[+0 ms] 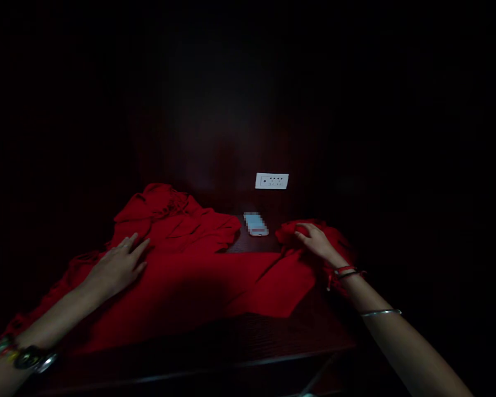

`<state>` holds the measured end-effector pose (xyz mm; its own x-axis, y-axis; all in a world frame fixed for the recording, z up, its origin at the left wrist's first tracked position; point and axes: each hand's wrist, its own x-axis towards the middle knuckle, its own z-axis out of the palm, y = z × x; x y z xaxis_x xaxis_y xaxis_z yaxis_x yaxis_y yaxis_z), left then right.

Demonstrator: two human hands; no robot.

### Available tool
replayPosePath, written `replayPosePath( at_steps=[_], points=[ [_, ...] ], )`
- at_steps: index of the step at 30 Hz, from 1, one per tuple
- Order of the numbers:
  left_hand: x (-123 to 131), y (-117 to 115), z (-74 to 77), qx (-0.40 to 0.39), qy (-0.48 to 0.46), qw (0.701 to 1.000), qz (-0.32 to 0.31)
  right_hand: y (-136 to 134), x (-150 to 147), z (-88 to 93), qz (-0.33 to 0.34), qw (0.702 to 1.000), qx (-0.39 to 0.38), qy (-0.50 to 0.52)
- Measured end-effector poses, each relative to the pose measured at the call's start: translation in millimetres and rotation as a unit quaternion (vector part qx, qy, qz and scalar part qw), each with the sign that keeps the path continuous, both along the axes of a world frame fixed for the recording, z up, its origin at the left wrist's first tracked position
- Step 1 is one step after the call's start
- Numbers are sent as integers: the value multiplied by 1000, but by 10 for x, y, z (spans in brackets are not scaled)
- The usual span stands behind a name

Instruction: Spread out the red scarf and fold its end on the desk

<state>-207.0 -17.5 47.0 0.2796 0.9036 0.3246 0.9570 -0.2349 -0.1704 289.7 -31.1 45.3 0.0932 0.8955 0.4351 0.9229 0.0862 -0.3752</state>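
Observation:
A red fringed shawl (215, 275) lies spread and rumpled over the dark wooden table. Its far left part is heaped in loose folds, and another part is bunched up at the right. My left hand (118, 264) rests palm down on the left side of the cloth, fingers spread. At the right, my right hand (316, 241) has its fingers bent over the bunched cloth, with the thumb pressing in beside them; the fingertips are partly hidden in the folds.
Behind the cloth, a phone (255, 224) with a lit, blurred screen lies on the table (273, 339). A white socket plate (271, 181) is set in the dark back panel. The table's front edge runs below the cloth. Deep shadow hides the surroundings.

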Motion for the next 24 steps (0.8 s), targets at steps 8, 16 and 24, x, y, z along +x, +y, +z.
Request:
replayPosePath(
  at_steps=[8,16,24],
  points=[
    [2357,11,149,-147,-67,956,-245,27,608,-179,-214,966,-61,136],
    [2506,400,-291,-275,-211,909,-230,-24,567,-172,-166,929,168,284],
    [1662,610,632,-137,-506,832,-184,-548,252,189,52,910,222,348]
  ],
)
